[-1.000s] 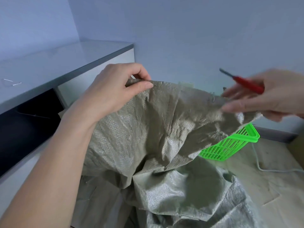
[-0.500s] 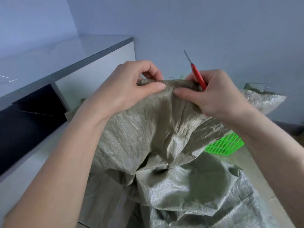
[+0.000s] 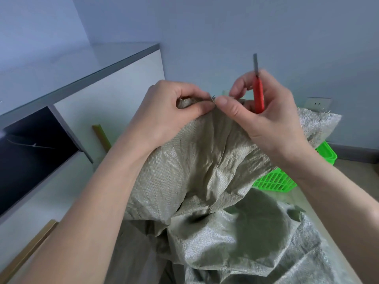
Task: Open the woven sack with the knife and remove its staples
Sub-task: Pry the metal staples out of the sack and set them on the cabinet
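A grey-green woven sack is bunched up in front of me, its top edge lifted. My left hand pinches that top edge between thumb and fingers. My right hand holds a red-handled knife upright against the palm, blade pointing up, while its thumb and forefinger pinch the sack edge right beside my left fingertips. A small metal staple sticks out of the edge between the two pinches.
A white cabinet with a grey top and a dark open compartment stands at the left. A green plastic basket sits on the floor behind the sack at the right. A wall socket is on the far wall.
My right hand came in from the right with the knife and now pinches the sack edge next to my left hand. The knife turned from slanted to upright.
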